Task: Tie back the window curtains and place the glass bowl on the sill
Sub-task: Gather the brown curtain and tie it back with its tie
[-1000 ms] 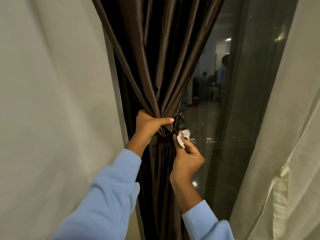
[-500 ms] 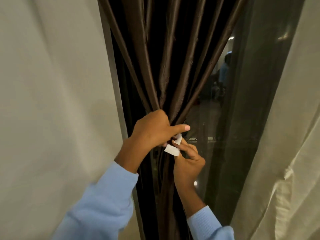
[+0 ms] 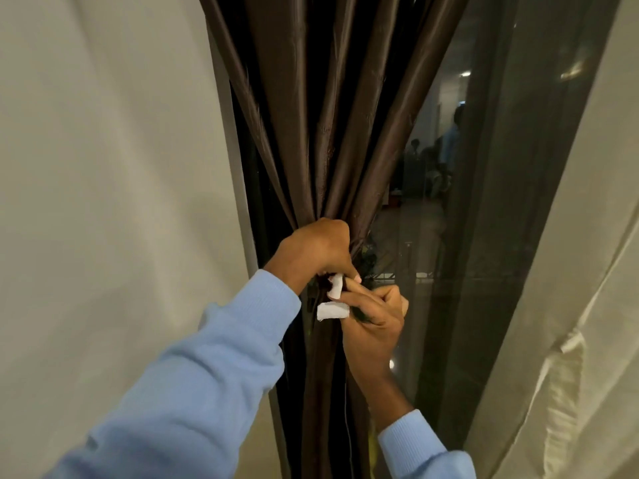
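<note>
The curtain (image 3: 332,150) is clenched in the left hand (image 3: 316,250), the tie (image 3: 332,311) pinched by the right hand (image 3: 377,319); folds could spill if either grip is slackened.

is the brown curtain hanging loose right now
No, the left hand grips the brown curtain gathered into a tight bunch, and the right hand pinches a white tab.

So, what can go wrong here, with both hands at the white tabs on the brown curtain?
If the left hand loosens, the bunched curtain may spread before the tabs are joined.
The two tabs look apart; the one pinched by the right hand may slip from its fingers.
</note>
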`<state>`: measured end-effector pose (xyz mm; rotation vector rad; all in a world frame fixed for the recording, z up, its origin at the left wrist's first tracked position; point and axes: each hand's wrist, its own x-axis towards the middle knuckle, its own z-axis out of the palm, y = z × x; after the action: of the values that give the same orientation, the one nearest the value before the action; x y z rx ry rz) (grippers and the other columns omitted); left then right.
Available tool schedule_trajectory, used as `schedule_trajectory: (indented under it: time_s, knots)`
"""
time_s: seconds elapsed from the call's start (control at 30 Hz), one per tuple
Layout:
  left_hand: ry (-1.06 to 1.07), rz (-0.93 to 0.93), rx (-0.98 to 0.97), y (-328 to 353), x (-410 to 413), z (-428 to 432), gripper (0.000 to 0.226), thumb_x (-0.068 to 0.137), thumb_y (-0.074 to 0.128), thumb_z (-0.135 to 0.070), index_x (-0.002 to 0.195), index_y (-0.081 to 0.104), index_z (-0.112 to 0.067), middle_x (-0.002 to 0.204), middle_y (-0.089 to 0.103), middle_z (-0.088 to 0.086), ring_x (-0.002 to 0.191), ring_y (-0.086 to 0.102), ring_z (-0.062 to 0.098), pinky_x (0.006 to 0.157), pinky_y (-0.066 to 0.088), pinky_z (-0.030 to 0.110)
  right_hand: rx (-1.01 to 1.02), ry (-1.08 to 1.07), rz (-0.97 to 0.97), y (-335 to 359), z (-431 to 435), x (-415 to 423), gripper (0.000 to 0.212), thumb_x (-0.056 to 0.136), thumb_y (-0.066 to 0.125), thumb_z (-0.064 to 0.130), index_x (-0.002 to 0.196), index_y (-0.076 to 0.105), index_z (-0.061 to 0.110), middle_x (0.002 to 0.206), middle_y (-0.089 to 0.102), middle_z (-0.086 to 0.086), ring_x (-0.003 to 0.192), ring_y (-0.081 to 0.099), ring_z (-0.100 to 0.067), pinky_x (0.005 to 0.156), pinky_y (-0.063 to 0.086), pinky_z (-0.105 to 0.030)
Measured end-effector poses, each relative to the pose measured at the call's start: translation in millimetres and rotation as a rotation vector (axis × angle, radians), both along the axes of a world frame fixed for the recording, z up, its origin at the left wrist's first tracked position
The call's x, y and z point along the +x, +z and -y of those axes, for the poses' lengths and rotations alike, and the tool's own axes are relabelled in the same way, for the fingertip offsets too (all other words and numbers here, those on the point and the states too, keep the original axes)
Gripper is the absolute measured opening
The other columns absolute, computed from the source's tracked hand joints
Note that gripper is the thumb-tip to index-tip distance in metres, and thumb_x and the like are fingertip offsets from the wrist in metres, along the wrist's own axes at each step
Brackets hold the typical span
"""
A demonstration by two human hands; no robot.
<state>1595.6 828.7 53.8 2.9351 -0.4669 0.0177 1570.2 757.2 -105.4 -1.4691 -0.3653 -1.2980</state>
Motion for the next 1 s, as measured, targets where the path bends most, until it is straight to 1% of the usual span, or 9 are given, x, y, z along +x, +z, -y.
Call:
schedule_trajectory:
  time_s: [0.1, 0.2, 0.33, 0.47, 0.57, 0.67, 0.83, 0.9, 1.0]
  knots:
    - [-0.005, -0.054, 0.030, -6, 6, 0, 0.033, 0.084, 0.071, -0.026, 0.062, 0.051, -0.012, 0.060, 0.056, 0.004, 0.056, 0.056, 0.016, 0.061, 0.051, 0.030, -0.064, -0.113, -0.018, -6, 0, 4, 0.013, 0.072, 0.080, 0.023, 0.083, 0.077, 0.031, 0.097, 0.066, 0.032, 0.080, 0.048, -0.008, 0.083, 0.026, -0.033]
    - [-0.015, -0.055, -0.025, -12, 12, -4, 0.036, 0.086, 0.068, -0.025, 0.059, 0.046, -0.014, 0.057, 0.046, 0.001, 0.053, 0.046, 0.014, 0.055, 0.040, 0.029, -0.118, -0.140, -0.053, -11, -5, 2, 0.015, 0.074, 0.078, 0.029, 0.089, 0.077, 0.030, 0.111, 0.066, 0.025, 0.097, 0.046, -0.004, 0.091, 0.025, -0.028]
    - [-0.019, -0.057, -0.114, -23, 17, -10, 0.035, 0.086, 0.068, -0.021, 0.060, 0.046, -0.013, 0.058, 0.043, 0.002, 0.057, 0.044, 0.015, 0.055, 0.035, 0.027, 0.014, -0.027, -0.164, -21, -8, 3, 0.019, 0.074, 0.083, 0.028, 0.091, 0.078, 0.023, 0.114, 0.059, 0.014, 0.108, 0.050, -0.008, 0.093, 0.037, -0.023]
    - [-0.046, -0.071, -0.309, -37, 22, -20, 0.027, 0.084, 0.070, -0.016, 0.070, 0.061, 0.005, 0.061, 0.045, 0.009, 0.057, 0.044, 0.017, 0.060, 0.037, 0.028, 0.065, 0.127, -0.179, -25, 2, 8, 0.017, 0.075, 0.081, 0.004, 0.091, 0.075, 0.009, 0.096, 0.055, 0.003, 0.090, 0.057, -0.006, 0.077, 0.047, -0.014]
    - [-0.084, -0.045, -0.399, -42, 20, -24, 0.023, 0.084, 0.069, -0.013, 0.079, 0.064, 0.008, 0.065, 0.050, 0.007, 0.058, 0.046, 0.012, 0.062, 0.038, 0.028, -0.124, 0.196, -0.182, -27, -2, 9, 0.014, 0.083, 0.075, 0.008, 0.097, 0.073, 0.010, 0.095, 0.062, 0.003, 0.087, 0.064, -0.011, 0.072, 0.053, -0.023]
    - [-0.108, -0.010, -0.446, -43, 14, -26, 0.018, 0.085, 0.065, -0.008, 0.075, 0.066, 0.007, 0.063, 0.053, 0.008, 0.055, 0.047, 0.010, 0.060, 0.039, 0.027, -0.241, 0.157, -0.332, -31, -2, 17, 0.011, 0.093, 0.066, 0.018, 0.104, 0.066, 0.016, 0.097, 0.061, 0.010, 0.090, 0.062, -0.005, 0.075, 0.051, -0.020]
    - [-0.053, 0.027, -0.393, -46, 5, -30, 0.036, 0.085, 0.060, -0.007, 0.050, 0.054, -0.003, 0.046, 0.039, 0.004, 0.042, 0.038, 0.013, 0.055, 0.036, 0.029, -0.360, 0.080, -0.491, -33, 9, 26, 0.006, 0.100, 0.053, 0.030, 0.098, 0.054, 0.025, 0.075, 0.055, 0.014, 0.063, 0.053, -0.006, 0.053, 0.036, -0.016]
    - [-0.036, 0.072, -0.341, -44, -2, -27, 0.034, 0.088, 0.060, -0.011, 0.054, 0.058, -0.007, 0.048, 0.044, 0.003, 0.044, 0.044, 0.013, 0.056, 0.041, 0.030, -0.404, 0.038, -0.530, -29, 15, 32, 0.009, 0.101, 0.052, 0.029, 0.094, 0.051, 0.024, 0.069, 0.051, 0.013, 0.056, 0.047, -0.008, 0.049, 0.031, -0.020]
    - [-0.102, 0.130, -0.283, -37, -12, -25, 0.025, 0.090, 0.058, -0.015, 0.071, 0.068, -0.003, 0.060, 0.057, 0.009, 0.057, 0.056, 0.019, 0.059, 0.047, 0.031, -0.449, 0.011, -0.621, -20, 25, 40, 0.006, 0.101, 0.051, 0.028, 0.096, 0.052, 0.025, 0.075, 0.052, 0.015, 0.064, 0.051, -0.008, 0.056, 0.043, -0.029]
